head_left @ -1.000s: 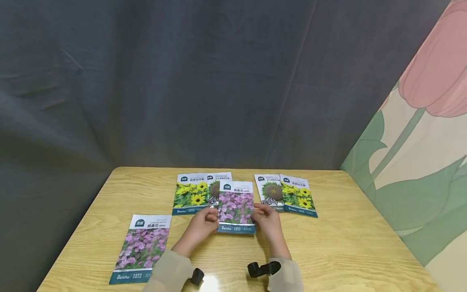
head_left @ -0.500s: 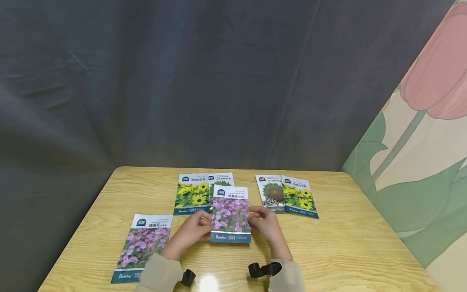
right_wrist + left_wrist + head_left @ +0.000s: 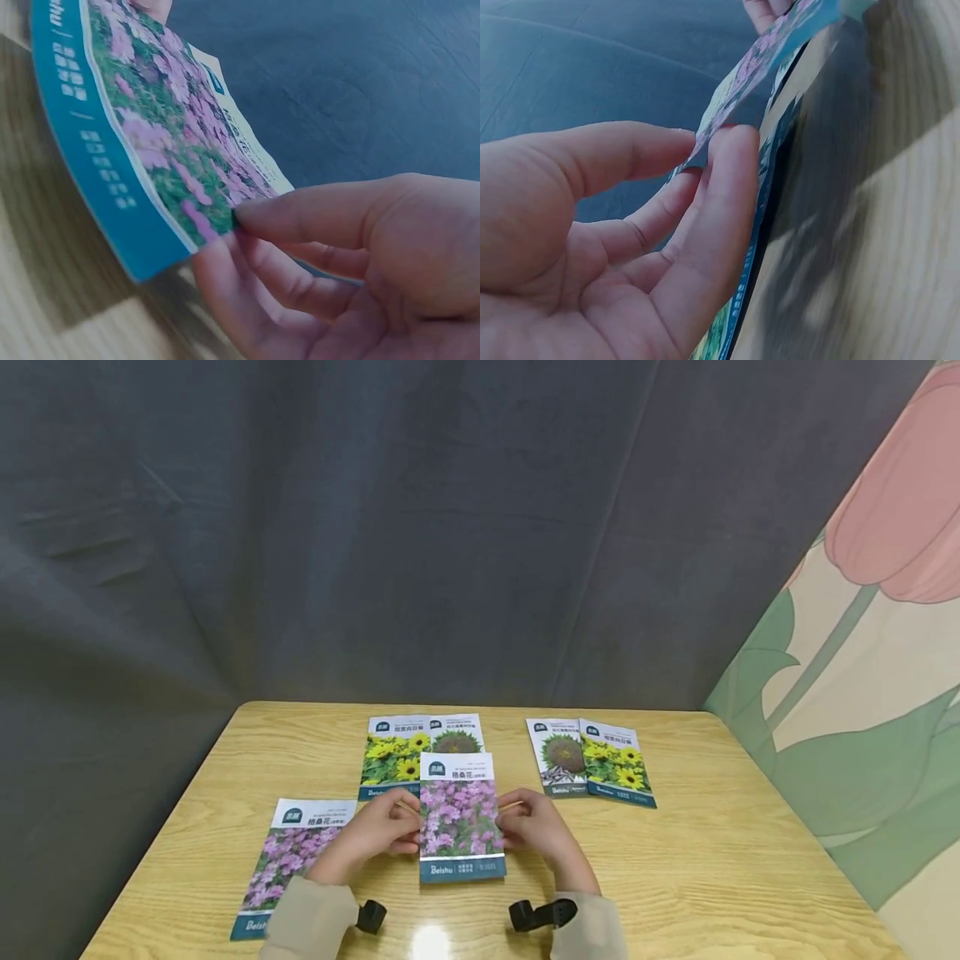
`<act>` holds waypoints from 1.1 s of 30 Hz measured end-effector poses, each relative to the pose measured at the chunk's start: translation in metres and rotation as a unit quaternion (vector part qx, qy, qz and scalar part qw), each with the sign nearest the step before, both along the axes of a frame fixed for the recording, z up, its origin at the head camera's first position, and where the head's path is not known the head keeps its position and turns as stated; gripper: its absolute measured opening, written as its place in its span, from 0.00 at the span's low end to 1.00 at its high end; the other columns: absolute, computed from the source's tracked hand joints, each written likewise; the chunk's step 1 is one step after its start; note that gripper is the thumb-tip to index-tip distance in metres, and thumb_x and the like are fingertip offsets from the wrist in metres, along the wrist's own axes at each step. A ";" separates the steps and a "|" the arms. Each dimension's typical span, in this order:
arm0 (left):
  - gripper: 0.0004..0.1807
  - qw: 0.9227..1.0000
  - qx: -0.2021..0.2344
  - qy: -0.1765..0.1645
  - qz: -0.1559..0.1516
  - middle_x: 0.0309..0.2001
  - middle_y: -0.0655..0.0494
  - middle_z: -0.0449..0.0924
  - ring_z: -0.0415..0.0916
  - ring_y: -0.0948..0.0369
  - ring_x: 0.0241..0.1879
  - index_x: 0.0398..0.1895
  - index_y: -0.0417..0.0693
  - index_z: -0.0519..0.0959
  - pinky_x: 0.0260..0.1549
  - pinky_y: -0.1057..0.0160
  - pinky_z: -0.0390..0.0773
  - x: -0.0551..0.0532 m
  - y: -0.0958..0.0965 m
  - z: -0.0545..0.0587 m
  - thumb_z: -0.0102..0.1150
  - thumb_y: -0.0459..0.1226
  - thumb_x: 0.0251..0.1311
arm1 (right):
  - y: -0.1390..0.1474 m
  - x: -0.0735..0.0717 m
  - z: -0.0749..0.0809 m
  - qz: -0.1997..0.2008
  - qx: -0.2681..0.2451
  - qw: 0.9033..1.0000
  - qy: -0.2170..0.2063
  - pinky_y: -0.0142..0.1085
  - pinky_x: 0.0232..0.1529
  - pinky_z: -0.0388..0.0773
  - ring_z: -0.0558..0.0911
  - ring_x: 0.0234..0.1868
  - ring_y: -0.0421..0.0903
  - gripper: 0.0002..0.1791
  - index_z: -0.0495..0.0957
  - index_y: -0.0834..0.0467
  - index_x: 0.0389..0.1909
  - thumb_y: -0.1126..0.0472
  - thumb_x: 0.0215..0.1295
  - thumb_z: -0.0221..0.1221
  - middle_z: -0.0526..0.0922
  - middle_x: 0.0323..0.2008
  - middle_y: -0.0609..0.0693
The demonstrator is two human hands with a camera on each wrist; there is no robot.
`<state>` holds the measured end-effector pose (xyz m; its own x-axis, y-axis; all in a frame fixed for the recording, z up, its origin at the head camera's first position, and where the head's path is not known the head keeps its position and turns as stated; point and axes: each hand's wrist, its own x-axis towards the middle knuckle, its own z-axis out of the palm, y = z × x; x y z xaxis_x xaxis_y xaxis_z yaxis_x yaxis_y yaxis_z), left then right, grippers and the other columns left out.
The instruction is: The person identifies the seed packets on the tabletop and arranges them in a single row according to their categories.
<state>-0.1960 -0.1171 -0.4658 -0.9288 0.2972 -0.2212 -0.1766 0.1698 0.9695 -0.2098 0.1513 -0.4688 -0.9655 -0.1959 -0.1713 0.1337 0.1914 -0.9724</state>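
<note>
A seed packet with pink flowers (image 3: 461,818) is held up off the table between both hands. My left hand (image 3: 381,828) pinches its left edge; in the left wrist view the thumb lies on the front and the fingers (image 3: 731,172) behind. On the other side, my right hand (image 3: 536,828) pinches the right edge, thumb (image 3: 300,214) on the printed face. Beneath my left forearm lies a second pink-flower packet (image 3: 288,860), partly covered by the sleeve. Behind the held packet are a yellow-flower packet (image 3: 393,756) and a sunflower-head packet (image 3: 457,735), the latter partly hidden.
Another sunflower-head packet (image 3: 561,756) lies at the back right, its edge overlapped by a second yellow-flower packet (image 3: 617,764). All of them rest on a wooden table (image 3: 712,860). A dark curtain (image 3: 465,543) hangs behind, and a painted wall (image 3: 862,693) stands right.
Both hands have drawn the held pink-flower packet toward the body and to the left. The sunflower-head packet behind it shows less of its lower part. The other packets stay where they were.
</note>
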 end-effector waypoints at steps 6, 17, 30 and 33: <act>0.11 1.000 -0.007 0.007 0.027 0.34 0.44 0.78 0.79 0.58 0.30 0.53 0.32 0.71 0.35 0.55 0.87 -0.003 -0.009 0.004 0.52 0.31 0.73 | -0.006 0.000 -0.001 0.049 -0.008 0.999 -0.002 0.42 0.32 0.88 0.84 0.25 0.44 0.13 0.74 0.74 0.50 0.75 0.65 0.58 0.83 0.31 0.57; 0.09 0.996 -0.031 0.020 0.075 0.34 0.44 0.77 0.79 0.57 0.32 0.51 0.33 0.73 0.38 0.54 0.87 -0.003 -0.025 0.007 0.52 0.30 0.74 | -0.022 0.004 -0.006 0.097 -0.022 0.995 -0.022 0.42 0.32 0.88 0.84 0.25 0.44 0.13 0.73 0.73 0.49 0.76 0.64 0.58 0.82 0.29 0.56; 0.10 0.995 -0.078 0.029 0.061 0.35 0.43 0.76 0.79 0.56 0.31 0.52 0.30 0.72 0.35 0.55 0.87 0.000 -0.042 0.010 0.52 0.27 0.70 | -0.041 0.011 -0.004 0.118 -0.010 0.992 -0.045 0.41 0.27 0.87 0.82 0.19 0.43 0.08 0.74 0.70 0.46 0.71 0.70 0.56 0.82 0.23 0.56; 0.10 0.995 -0.085 0.024 0.050 0.33 0.43 0.76 0.79 0.56 0.29 0.51 0.30 0.70 0.33 0.55 0.87 0.001 -0.045 0.010 0.52 0.26 0.71 | -0.044 0.013 -0.003 0.122 -0.005 0.992 -0.042 0.41 0.26 0.87 0.82 0.19 0.43 0.08 0.74 0.70 0.46 0.69 0.72 0.56 0.83 0.23 0.57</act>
